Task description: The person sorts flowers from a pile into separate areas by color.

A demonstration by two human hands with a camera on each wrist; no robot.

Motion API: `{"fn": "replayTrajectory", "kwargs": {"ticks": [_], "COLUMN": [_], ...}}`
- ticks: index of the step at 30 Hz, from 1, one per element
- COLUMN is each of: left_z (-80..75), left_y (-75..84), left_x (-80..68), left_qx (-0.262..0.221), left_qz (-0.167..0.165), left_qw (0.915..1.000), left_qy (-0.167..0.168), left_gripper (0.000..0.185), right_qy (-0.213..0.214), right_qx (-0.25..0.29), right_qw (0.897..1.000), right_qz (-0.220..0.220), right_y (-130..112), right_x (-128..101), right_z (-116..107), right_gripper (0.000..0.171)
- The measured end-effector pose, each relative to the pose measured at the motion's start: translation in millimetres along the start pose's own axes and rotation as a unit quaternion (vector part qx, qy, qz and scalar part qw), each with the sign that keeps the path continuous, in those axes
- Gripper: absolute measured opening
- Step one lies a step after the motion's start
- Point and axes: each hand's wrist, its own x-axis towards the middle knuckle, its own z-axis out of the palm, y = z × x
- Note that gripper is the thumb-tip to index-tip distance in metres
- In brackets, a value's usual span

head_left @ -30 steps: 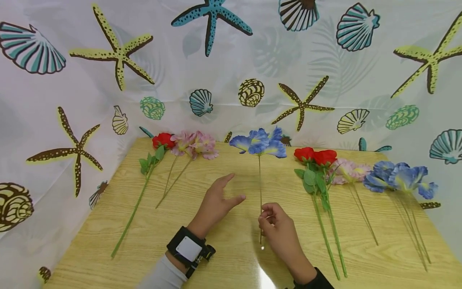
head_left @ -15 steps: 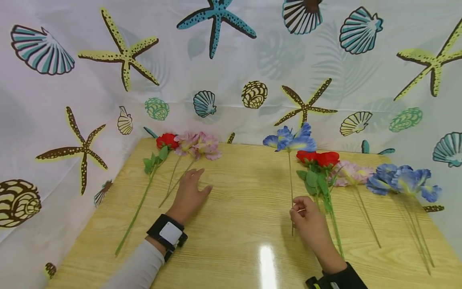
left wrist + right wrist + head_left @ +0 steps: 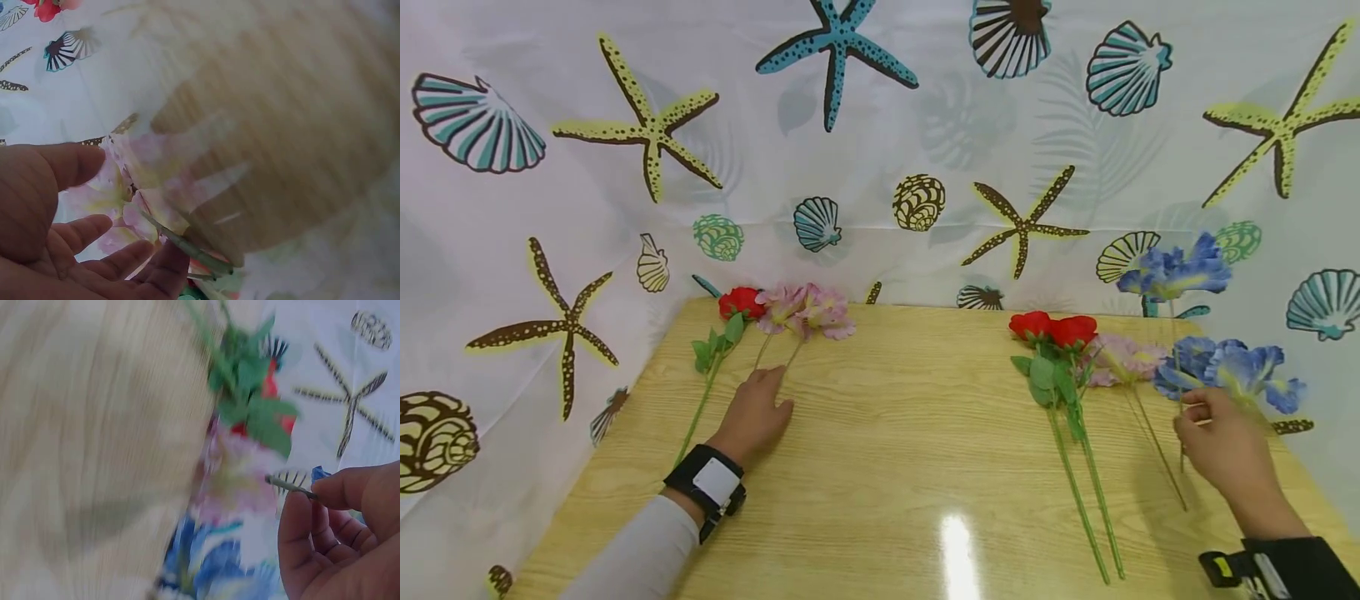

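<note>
My right hand (image 3: 1225, 437) pinches the thin stem of a blue artificial iris (image 3: 1180, 268), held upright over the right side of the table. In the right wrist view the cut end of its stem (image 3: 289, 485) sticks out between thumb and index finger. Below that bloom lie more blue irises (image 3: 1247, 373), partly behind the hand. My left hand (image 3: 754, 417) is over the stems of two pink flowers (image 3: 812, 312) at the left, its fingers loosely spread in the left wrist view. Green stem ends (image 3: 197, 253) show by its fingertips.
A red rose (image 3: 741, 302) lies left of the pink flowers. Two red roses (image 3: 1054, 329) and a pink flower (image 3: 1126, 358) lie right of centre. A white seashell-print cloth (image 3: 880, 142) hangs behind the wooden table (image 3: 887, 467).
My right hand has carried the blue iris from the middle to the far right, past the roses. My left hand has moved left to the pink flowers' stems.
</note>
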Motion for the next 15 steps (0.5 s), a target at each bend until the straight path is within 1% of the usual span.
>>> {"fn": "replayTrajectory", "kwargs": {"ticks": [2,4,5,7,8,10,12,14,15], "left_z": [-0.4,-0.3,-0.2,0.1,0.2,0.1,-0.2,-1.1,-1.5], "left_y": [2.9,6.1,7.8,10.1,10.7,11.2,11.0,11.5,11.7], "left_x": [0.0,0.8,1.4,3.1,3.9,5.0,5.4,5.2,5.0], "left_qx": [0.014,0.036,0.045,0.063,0.072,0.086,0.095,0.101,0.104], "left_qz": [0.000,-0.006,-0.013,-0.023,-0.027,-0.030,-0.031,-0.029,-0.029], "left_qw": [0.9999,0.9993,0.9989,0.9977,0.9969,0.9958,0.9949,0.9943,0.9940], "left_qy": [-0.001,-0.004,-0.007,-0.010,-0.012,-0.013,-0.015,-0.018,-0.019], "left_gripper": [0.055,0.052,0.051,0.049,0.048,0.046,0.044,0.039,0.036], "right_qy": [0.013,0.027,0.031,0.041,0.047,0.062,0.070,0.086,0.092], "right_qx": [-0.026,-0.052,-0.058,-0.053,-0.054,-0.057,-0.049,-0.057,-0.058], "right_qw": [0.999,0.997,0.996,0.996,0.995,0.995,0.994,0.993,0.992], "right_qz": [0.026,0.049,0.056,0.066,0.067,0.055,0.063,0.063,0.065], "right_y": [14.1,26.8,34.4,52.3,64.5,93.8,120.7,142.9,149.5], "right_x": [4.6,8.3,9.6,12.4,14.6,17.8,20.5,20.9,19.4], "right_z": [-13.4,-25.0,-29.2,-35.3,-36.4,-33.4,-28.6,-22.7,-20.6], "right_gripper": [0.041,0.041,0.041,0.042,0.042,0.041,0.040,0.036,0.034]}}
